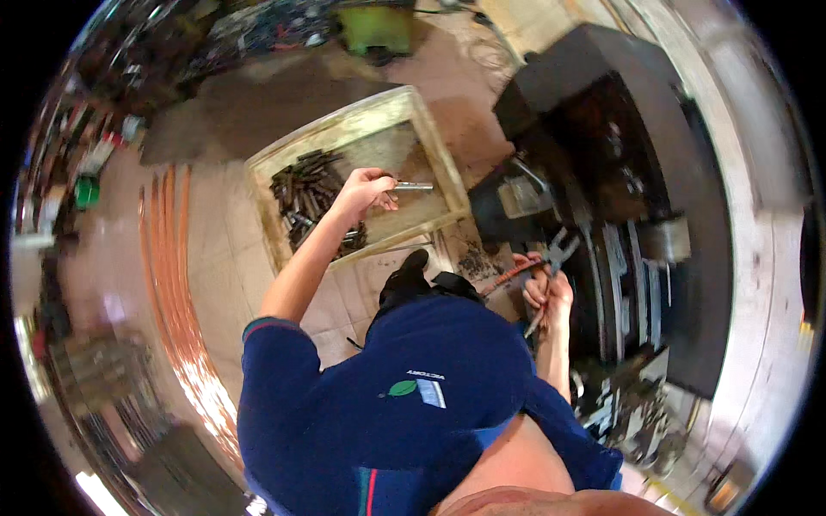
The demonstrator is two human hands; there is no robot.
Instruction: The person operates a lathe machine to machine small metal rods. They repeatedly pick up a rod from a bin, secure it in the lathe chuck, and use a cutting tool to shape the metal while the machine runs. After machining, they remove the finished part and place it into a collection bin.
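Observation:
My left hand (370, 191) is closed around one end of a short shiny metal rod (415, 186), which points to the right above a pale shallow tray (440, 142). Many dark short metal pieces (303, 193) lie heaped in the tray's left part, under my left wrist. On the right, my right hand (549, 288) grips a pair of pliers (564, 249) by the handles. Their grey jaws stand apart and point away from me. One handle looks reddish; part of the grip is hidden by my fingers.
A large dark machine (594, 138) stands to the right, with upright metal bars (618, 284) near it. Long copper strips (163, 258) lie on the floor at left. A green bin (376, 30) stands beyond the tray. Metal parts (632, 413) crowd the lower right.

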